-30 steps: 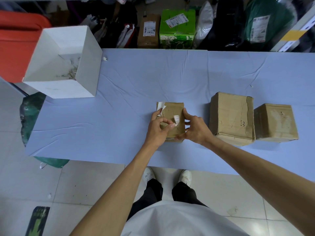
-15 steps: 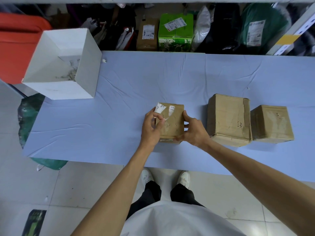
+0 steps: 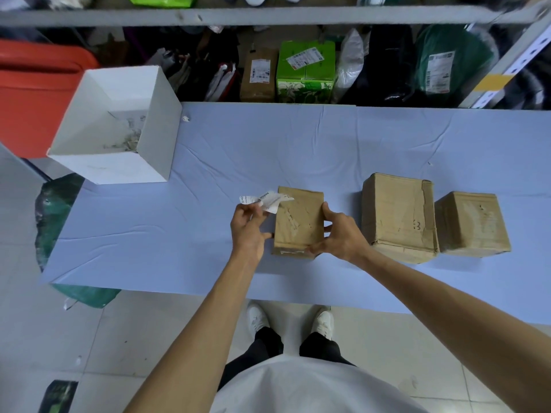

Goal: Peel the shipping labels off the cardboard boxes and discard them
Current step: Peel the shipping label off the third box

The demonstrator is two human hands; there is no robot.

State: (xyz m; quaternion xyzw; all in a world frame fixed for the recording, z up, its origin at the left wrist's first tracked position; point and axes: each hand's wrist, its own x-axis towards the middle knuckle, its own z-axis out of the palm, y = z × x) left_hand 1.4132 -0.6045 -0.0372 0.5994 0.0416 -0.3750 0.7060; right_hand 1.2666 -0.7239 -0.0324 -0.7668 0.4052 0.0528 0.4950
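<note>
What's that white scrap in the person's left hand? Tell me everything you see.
The shipping label is a crumpled white paper strip with dark print too small to read. The left hand pinches its left end; its right end meets the far left corner of the cardboard box; whether attached there, I cannot tell.

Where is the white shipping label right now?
In the head view, the shipping label is pinched in the left hand, at the far-left corner of the small cardboard box that the right hand holds, mid-table.
</note>
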